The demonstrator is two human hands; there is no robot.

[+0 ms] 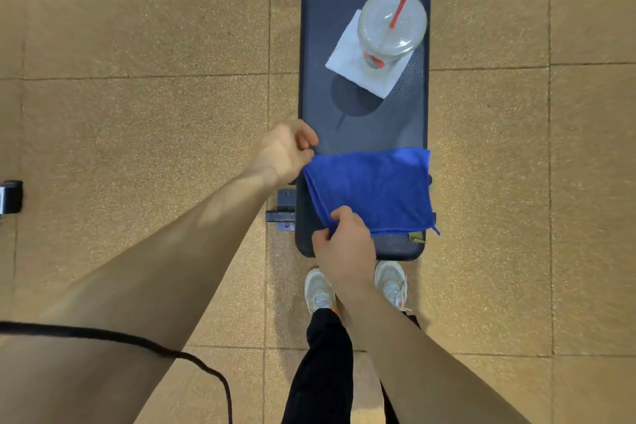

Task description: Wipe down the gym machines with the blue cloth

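A blue cloth [375, 188] lies spread across the near end of a dark padded gym bench [361, 120]. My left hand [284, 151] pinches the cloth's far left corner at the bench's left edge. My right hand [344, 244] pinches the near left corner, just above the bench's near end. The cloth's right side lies flat on the pad and reaches the right edge.
A plastic cup with a lid and a red straw [390, 26] stands on a white napkin [351, 58] farther along the bench. My shoes [320, 289] are on the tan tiled floor at the bench's end. A black cable [144, 342] crosses the lower left.
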